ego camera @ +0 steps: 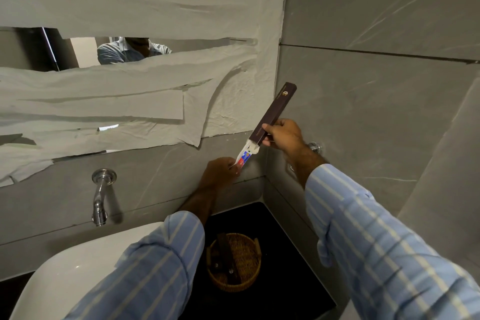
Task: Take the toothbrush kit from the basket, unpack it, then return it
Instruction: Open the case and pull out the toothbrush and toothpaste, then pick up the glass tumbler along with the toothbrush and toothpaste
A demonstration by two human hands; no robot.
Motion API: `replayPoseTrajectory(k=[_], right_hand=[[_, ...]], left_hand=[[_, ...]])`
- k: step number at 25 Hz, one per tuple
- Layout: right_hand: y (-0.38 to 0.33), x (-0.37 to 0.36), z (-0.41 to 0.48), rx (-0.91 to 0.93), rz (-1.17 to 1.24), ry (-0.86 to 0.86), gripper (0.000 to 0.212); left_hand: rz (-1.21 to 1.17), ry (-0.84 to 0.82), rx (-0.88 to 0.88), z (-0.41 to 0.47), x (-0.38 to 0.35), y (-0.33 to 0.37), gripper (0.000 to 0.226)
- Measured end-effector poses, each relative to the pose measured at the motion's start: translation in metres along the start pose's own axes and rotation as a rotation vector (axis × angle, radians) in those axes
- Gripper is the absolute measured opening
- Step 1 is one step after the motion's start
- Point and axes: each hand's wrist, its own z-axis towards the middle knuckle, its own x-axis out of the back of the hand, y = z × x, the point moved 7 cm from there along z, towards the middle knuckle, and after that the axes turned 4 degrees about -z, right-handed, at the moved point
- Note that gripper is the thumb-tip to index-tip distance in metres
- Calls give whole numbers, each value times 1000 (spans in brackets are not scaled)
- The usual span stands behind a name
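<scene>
My right hand grips a long dark brown toothbrush kit box, held tilted in the air with its open white flap at the lower end. Out of that end sticks a small white, red and blue toothpaste tube, pinched by the fingertips of my left hand. Below, on the black counter, stands a round wicker basket holding other dark brown boxes. No toothbrush is visible.
A white washbasin sits at lower left under a chrome wall tap. The mirror above is mostly covered with paper sheets. Grey tiled walls meet in the corner behind my hands. A chrome fitting is on the right wall.
</scene>
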Motion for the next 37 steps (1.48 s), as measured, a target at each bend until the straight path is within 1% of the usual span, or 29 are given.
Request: replayPoseTrajectory(k=[2,4,6,8,10,12,15,17,19,20,21,23,26,27,28,29,31,35,37], right_hand=[[-9,13,3,24,31,52,27],[-17,24,3,67,19,113,28],[-21,31,0,98,15,167,29],[-20,31,-6,91,-3,164,28],[-8,25,-12,25,-87,107,27],[14,20,-22,-77,-139,36,26],[56,19,-44,-216,-96,-65,16],[89,24,-59,-297,-89,-83,9],[127,33,-74,-365,-56,-82,7],[147,38,-83,-409,-40,-74,6],[167,44,-91,-458,-35,-62,6],[209,55,-109,-562,-32,-46,10],[264,72,-142,-701,-19,-33,21],[280,80,-154,-734,-12,-18,23],[295,87,-167,-758,-8,-3,24],[309,95,-181,-782,-8,9,25],[336,108,-208,-822,-12,29,25],[390,137,-262,-896,27,91,26],[418,156,-286,-939,5,140,25]], left_hand=[[7,-35,-20,-3,2,-8,37],[37,-26,-24,-6,6,-18,37],[25,15,24,-10,11,-30,35],[-75,57,107,-12,16,-41,31],[-241,59,205,-15,13,-44,27],[-446,14,309,-16,2,-42,22],[-661,-127,454,-28,-30,-36,22],[-755,-214,543,-43,-57,-36,29],[-885,-293,676,-62,-88,-41,30],[-890,-338,738,-73,-104,-44,31],[-842,-371,788,-82,-118,-47,32],[-772,-434,825,-100,-150,-51,31],[-830,-549,962,-133,-200,-55,37],[-853,-597,1027,-147,-219,-56,41],[-862,-641,1053,-158,-235,-57,43],[-833,-673,1028,-168,-250,-60,43],[-736,-705,917,-184,-273,-62,40],[-663,-783,897,-226,-321,-65,36],[-605,-855,876,-245,-342,-60,36]])
